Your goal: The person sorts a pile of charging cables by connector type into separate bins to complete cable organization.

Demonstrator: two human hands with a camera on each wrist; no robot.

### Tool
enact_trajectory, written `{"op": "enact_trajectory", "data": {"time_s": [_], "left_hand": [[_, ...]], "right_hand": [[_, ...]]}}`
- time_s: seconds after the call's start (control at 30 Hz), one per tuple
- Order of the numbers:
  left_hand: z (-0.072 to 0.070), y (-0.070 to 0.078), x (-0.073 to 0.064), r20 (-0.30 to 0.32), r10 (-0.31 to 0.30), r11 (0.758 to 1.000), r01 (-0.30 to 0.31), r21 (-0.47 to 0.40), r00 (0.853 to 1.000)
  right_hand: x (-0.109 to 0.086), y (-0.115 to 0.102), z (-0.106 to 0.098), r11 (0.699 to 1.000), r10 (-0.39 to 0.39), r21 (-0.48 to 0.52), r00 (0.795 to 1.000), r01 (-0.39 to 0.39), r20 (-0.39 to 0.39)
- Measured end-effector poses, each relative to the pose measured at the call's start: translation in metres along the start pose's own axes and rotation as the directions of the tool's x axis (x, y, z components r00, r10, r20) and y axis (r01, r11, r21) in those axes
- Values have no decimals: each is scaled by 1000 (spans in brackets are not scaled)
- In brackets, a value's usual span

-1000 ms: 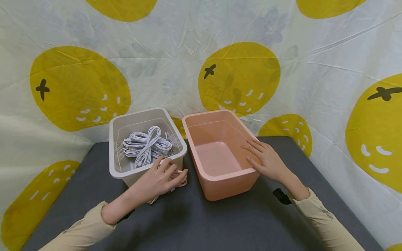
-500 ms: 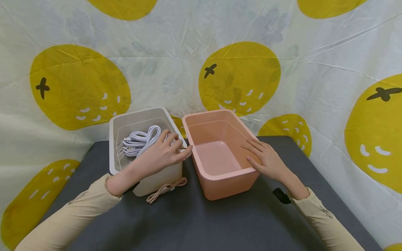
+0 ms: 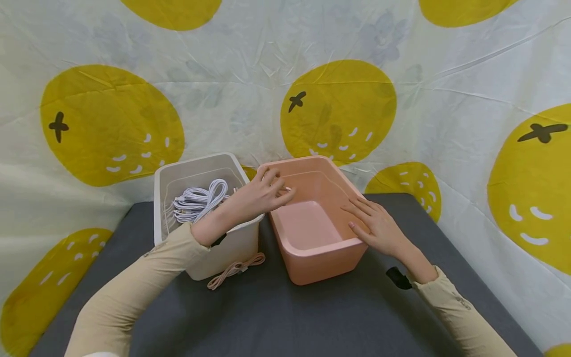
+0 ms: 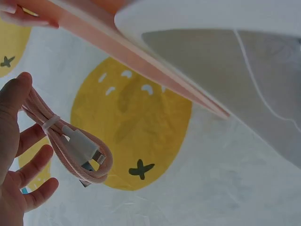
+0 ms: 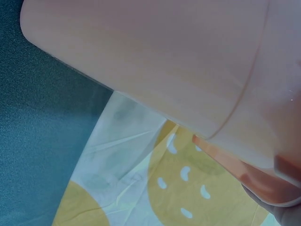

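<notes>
My left hand (image 3: 260, 194) is over the left rim of the pink bin (image 3: 327, 246). It pinches a pink charging cable (image 4: 77, 143), folded into a bundle with a white tie and white plug, between thumb and fingertip; the other fingers spread loosely. In the head view the hand hides most of this cable. My right hand (image 3: 379, 225) rests on the pink bin's right rim with its fingers extended over the inner wall. Bundled white cables (image 3: 196, 201) lie inside the light grey bin (image 3: 223, 263), partly hidden by my left arm.
A second pink cable bundle (image 3: 236, 270) lies on the dark tabletop (image 3: 285, 317), against the front of the grey bin. The two bins stand side by side. Behind them hangs a white cloth (image 3: 232, 114) printed with yellow fruit.
My left hand has lifted the pink cable from in front of the grey bin, up and rightward across that bin's corner to the pink bin. My right hand has stayed in place.
</notes>
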State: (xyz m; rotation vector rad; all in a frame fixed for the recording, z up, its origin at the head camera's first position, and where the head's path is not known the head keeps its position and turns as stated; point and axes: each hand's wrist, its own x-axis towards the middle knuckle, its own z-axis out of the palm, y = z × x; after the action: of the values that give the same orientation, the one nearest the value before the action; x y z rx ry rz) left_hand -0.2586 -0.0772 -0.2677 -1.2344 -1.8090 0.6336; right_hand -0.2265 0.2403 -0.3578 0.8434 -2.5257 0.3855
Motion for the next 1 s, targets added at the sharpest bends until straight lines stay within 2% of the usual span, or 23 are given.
{"op": "enact_trajectory", "data": {"time_s": [0.27,0.4,0.53,0.73,0.87,1.0], "left_hand": [[19,-9,33,-21,-20,996,22,82,1000],[31,-14,45,-24,-37,996,39,84,999],[43,-18,56,-3,-38,997,38,68,999],[54,-22,66,92,-33,997,26,68,995],[58,-22,66,181,-53,998,43,55,982],[59,-22,62,234,-76,997,75,16,969]], "right_hand": [[1,-2,-1,1000,-1,6,1000,1,-15],[1,-2,0,1000,2,5,1000,-2,-12],[1,-2,-1,1000,2,4,1000,-2,-10],[2,-1,-1,1000,-3,4,1000,3,-13],[1,-1,-1,1000,3,7,1000,-3,-3],[1,-2,-1,1000,9,6,1000,-9,2]]}}
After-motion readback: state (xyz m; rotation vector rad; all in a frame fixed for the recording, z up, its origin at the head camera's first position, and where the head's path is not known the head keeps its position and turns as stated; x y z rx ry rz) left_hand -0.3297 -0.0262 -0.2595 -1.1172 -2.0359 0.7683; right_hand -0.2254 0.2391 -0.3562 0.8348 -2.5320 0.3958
